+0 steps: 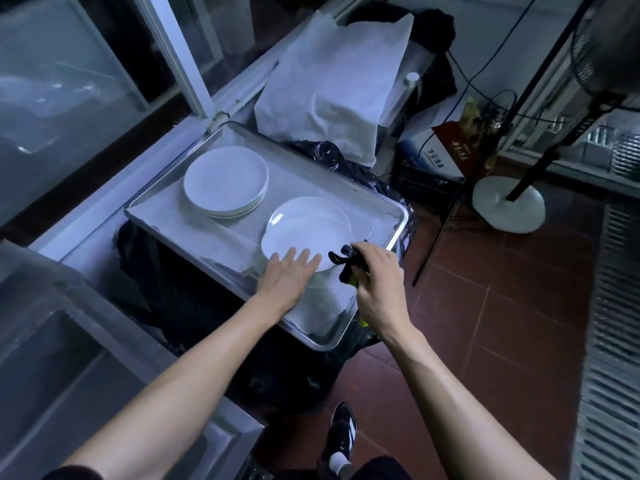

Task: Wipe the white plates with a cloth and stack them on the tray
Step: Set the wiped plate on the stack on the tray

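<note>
A metal tray (388, 221) lined with a grey cloth rests on a black-bagged bin. A stack of several white plates (225, 180) stands at its far left. Nearer me lie white plates (308, 230), one overlapping another. My left hand (289, 278) lies flat with straight fingers on the near rim of the closest plate. My right hand (375, 282) grips a black and yellow spray bottle (346, 265), its nozzle pointing at that plate. Another pale plate (320, 311) shows dimly under the cloth at the tray's near corner.
A large white bag (332, 91) stands behind the tray. A fan stand with a round white base (507, 209) is on the red tiled floor at right, with cables and boxes (446, 147) beside it. Steel counters (52, 341) run along the left. My shoe (341, 434) is below.
</note>
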A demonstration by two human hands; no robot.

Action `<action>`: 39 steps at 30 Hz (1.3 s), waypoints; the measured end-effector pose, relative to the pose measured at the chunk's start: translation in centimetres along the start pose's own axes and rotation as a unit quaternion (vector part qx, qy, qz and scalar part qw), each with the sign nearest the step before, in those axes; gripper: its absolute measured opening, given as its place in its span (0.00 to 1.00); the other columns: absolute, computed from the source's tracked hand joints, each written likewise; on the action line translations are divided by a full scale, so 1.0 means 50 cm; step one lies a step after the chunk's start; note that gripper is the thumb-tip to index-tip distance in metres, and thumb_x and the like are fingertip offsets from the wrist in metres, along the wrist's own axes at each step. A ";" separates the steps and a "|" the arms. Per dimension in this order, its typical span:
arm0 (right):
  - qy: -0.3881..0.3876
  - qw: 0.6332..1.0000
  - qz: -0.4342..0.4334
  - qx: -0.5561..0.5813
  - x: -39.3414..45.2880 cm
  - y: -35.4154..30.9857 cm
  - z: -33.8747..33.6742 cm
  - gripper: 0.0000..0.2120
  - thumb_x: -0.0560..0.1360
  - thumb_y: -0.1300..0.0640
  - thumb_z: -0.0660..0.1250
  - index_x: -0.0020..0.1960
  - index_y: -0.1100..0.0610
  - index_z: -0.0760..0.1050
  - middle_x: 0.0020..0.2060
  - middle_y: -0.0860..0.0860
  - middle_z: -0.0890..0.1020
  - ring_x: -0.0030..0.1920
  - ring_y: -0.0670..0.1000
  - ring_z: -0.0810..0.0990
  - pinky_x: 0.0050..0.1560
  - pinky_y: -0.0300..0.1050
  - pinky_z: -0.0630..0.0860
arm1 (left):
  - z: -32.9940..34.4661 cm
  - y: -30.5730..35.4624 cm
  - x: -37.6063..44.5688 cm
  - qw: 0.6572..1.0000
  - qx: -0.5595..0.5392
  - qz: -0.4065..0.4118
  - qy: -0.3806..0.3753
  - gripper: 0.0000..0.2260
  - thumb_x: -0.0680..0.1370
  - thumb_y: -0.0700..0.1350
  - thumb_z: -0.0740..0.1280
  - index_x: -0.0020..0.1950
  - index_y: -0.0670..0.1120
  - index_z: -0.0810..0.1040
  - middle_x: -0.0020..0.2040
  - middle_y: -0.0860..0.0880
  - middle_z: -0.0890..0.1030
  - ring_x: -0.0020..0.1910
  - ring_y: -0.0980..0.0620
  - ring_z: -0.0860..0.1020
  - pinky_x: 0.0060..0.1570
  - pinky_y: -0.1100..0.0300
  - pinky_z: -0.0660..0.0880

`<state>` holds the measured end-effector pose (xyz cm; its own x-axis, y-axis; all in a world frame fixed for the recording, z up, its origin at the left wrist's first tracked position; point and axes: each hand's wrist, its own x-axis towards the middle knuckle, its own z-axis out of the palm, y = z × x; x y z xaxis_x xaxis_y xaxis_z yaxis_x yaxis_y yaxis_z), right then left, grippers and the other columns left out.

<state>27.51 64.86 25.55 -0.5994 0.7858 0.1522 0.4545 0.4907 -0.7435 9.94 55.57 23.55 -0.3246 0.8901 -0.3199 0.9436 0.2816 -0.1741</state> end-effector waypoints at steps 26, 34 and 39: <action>-0.060 0.997 0.042 0.004 0.008 0.073 0.004 0.18 0.78 0.63 0.64 0.64 0.46 0.74 0.59 0.42 0.78 0.61 0.50 0.71 0.59 0.55 0.70 | 0.051 -0.007 0.071 0.996 -0.038 -0.038 -0.068 0.34 0.83 0.46 0.59 0.83 0.53 0.41 0.84 0.48 0.41 0.82 0.41 0.41 0.78 0.37 0.46; -0.072 0.997 -0.015 0.002 0.023 0.021 0.022 0.21 0.76 0.67 0.64 0.61 0.45 0.74 0.56 0.39 0.79 0.58 0.50 0.73 0.58 0.54 0.70 | 0.036 -0.019 -0.010 0.991 -0.117 -0.057 0.039 0.21 0.84 0.52 0.57 0.76 0.48 0.67 0.75 0.47 0.67 0.74 0.46 0.63 0.72 0.48 0.60; -0.102 0.987 -0.125 0.009 0.011 -0.029 0.066 0.20 0.75 0.69 0.68 0.64 0.55 0.75 0.59 0.47 0.80 0.58 0.58 0.75 0.61 0.51 0.70 | 0.057 -0.054 -0.138 0.970 -0.194 -0.109 0.102 0.19 0.83 0.50 0.60 0.74 0.48 0.72 0.72 0.51 0.74 0.72 0.48 0.68 0.73 0.51 0.59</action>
<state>24.34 63.35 24.53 -0.8128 0.5474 0.1994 0.2642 0.6514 -0.7113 9.42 47.66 23.57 -0.5365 0.8356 -0.1179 0.8205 0.5492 0.1584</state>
